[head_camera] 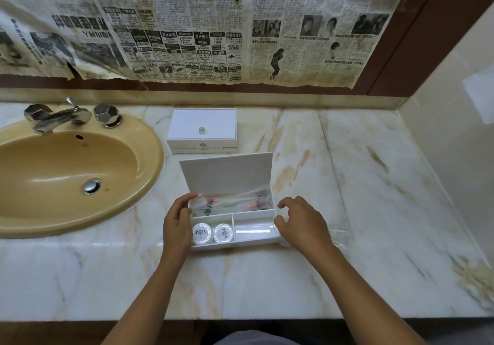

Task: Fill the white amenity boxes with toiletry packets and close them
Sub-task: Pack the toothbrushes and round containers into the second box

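An open white amenity box (235, 243) sits on the marble counter in front of me, its lid (227, 173) standing up at the back. Clear toiletry packets (230, 203) lie in its long rear compartment. Two round wrapped soaps (212, 233) fill the front left compartment. The front right compartment (254, 228) looks bare apart from a clear glint. My left hand (177, 223) grips the box's left wall. My right hand (302, 221) rests against the right end with fingers curled. A second white box (202, 130) stands closed behind it.
A tan sink (66, 173) with chrome taps (69, 116) fills the left of the counter (361, 184). Clear plastic wrap (339, 233) lies just right of my right hand. Newspaper covers the wall behind. A side wall bounds the counter at right.
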`<action>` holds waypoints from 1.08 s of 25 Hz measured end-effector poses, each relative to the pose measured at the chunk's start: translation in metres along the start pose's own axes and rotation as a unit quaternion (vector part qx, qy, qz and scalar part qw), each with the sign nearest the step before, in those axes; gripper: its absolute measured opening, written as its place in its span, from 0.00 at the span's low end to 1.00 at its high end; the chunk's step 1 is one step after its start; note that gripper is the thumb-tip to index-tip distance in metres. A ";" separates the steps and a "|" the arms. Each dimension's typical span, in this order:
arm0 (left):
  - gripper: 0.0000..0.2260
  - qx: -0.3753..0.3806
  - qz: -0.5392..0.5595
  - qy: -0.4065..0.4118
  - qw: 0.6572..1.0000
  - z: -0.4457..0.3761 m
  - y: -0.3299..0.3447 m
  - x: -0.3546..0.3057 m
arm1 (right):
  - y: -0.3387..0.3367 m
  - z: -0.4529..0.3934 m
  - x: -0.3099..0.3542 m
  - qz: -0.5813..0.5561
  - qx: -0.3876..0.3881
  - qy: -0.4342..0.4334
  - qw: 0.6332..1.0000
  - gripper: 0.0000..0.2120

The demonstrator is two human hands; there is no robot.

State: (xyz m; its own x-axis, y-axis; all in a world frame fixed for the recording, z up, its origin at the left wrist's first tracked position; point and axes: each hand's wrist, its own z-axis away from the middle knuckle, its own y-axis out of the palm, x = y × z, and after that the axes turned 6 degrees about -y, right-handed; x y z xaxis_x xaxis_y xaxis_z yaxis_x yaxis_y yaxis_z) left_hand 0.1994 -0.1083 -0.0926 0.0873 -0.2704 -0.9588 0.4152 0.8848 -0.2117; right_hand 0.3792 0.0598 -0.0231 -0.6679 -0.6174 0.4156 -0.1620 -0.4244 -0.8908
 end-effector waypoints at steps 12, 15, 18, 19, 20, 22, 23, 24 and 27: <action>0.18 0.002 0.000 0.004 1.000 0.002 0.000 -0.003 | 0.015 0.007 -0.022 0.051 0.102 0.015 0.993 0.17; 0.18 0.000 -0.003 0.004 1.000 0.002 0.000 -0.002 | 0.018 0.007 -0.024 0.042 0.092 0.019 0.995 0.17; 0.18 0.002 0.001 0.007 1.000 0.002 0.000 -0.002 | 0.018 0.005 -0.024 0.049 0.086 0.013 0.995 0.18; 0.18 0.001 0.003 0.002 1.000 0.002 0.000 -0.002 | 0.018 0.004 -0.024 0.051 0.087 0.012 0.995 0.18; 0.18 0.002 0.004 -0.004 1.000 0.001 0.000 -0.002 | 0.019 0.004 -0.025 0.053 0.088 0.011 0.995 0.18; 0.18 0.002 0.006 -0.005 1.000 0.001 0.000 -0.002 | 0.020 0.004 -0.026 0.058 0.088 0.008 0.994 0.17; 0.18 0.001 0.008 -0.004 1.000 0.001 0.000 -0.003 | 0.020 0.003 -0.026 0.059 0.085 0.006 0.995 0.17; 0.18 0.002 0.011 -0.003 1.000 0.002 0.000 -0.003 | 0.019 0.003 -0.026 0.059 0.080 0.006 0.995 0.17; 0.18 0.001 0.014 -0.001 1.000 0.002 0.000 -0.003 | 0.010 -0.001 -0.025 0.048 0.052 0.021 0.997 0.20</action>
State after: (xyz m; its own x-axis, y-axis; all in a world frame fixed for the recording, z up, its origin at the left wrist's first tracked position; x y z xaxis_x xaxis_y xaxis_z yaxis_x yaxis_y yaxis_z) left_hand 0.2011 -0.1078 -0.0891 0.0999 -0.2470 -0.9639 0.4149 0.8908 -0.1853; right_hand 0.3932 0.0719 -0.0424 -0.7072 -0.6306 0.3196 -0.0212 -0.4330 -0.9011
